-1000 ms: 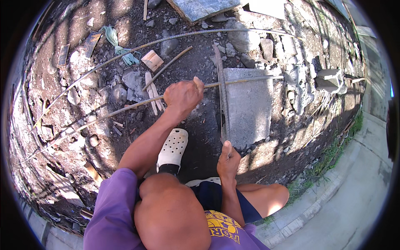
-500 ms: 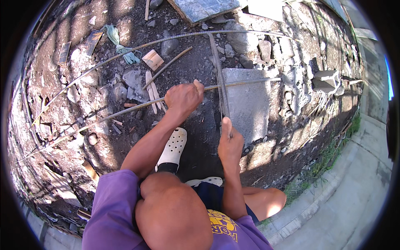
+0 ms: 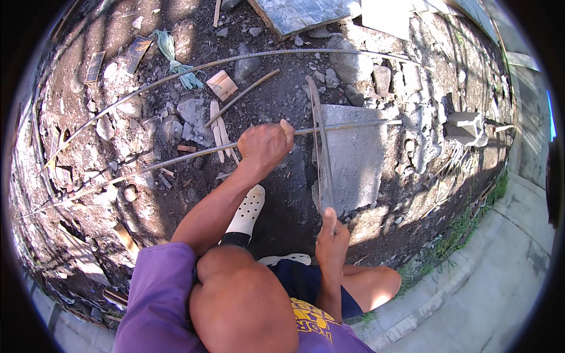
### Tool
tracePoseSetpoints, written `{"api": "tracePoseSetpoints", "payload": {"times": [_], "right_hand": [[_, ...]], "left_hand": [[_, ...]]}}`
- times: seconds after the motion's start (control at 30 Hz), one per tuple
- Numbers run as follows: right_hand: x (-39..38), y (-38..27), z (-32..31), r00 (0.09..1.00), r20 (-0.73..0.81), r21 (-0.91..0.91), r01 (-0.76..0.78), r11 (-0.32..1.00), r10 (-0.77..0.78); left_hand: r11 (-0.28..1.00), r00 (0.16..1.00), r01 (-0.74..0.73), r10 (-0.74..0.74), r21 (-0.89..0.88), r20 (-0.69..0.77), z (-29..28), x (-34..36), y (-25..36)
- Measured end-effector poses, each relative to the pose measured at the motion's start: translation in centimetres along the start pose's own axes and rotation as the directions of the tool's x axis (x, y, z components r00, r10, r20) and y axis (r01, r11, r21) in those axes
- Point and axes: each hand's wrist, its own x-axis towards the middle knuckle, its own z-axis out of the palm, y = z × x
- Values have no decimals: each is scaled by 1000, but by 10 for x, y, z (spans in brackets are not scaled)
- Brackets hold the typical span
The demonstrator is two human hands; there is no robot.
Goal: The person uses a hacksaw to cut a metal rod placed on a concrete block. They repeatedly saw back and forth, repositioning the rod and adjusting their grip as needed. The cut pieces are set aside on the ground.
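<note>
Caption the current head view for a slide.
Left hand clasping a long rod that extends over a grey slab; right hand holding a hacksaw across the rod.

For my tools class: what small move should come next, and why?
Probably push the saw away with the right grip: the saw crosses the rod, more of its length lies on the near side, and the left grip holds the rod.
</note>
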Motion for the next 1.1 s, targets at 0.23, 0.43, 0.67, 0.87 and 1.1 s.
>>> {"api": "tracePoseSetpoints", "payload": {"times": [0.23, 0.43, 0.67, 0.87, 1.1], "right_hand": [[31, 21, 18, 991, -9, -1, 132, 991, -132], [-62, 21, -38, 983, 78, 21, -169, 985, 167], [68, 0, 54, 969, -59, 27, 244, 970, -242], [-70, 70, -30, 986, 97, 92, -142, 986, 133], [35, -18, 9, 991, 64, -28, 123, 992, -121]], "left_hand": [[998, 998, -22, 19, 52, 61, -7, 11, 0], [1000, 998, -24, 25, 10, -50, 5, 3, -3], [1000, 1000, -14, 14, 8, 6, -7, 8, 0], [999, 1000, -23, 23, -22, -15, 4, 3, -6], [1000, 1000, -18, 18, -21, -11, 1, -2, -1]]}}
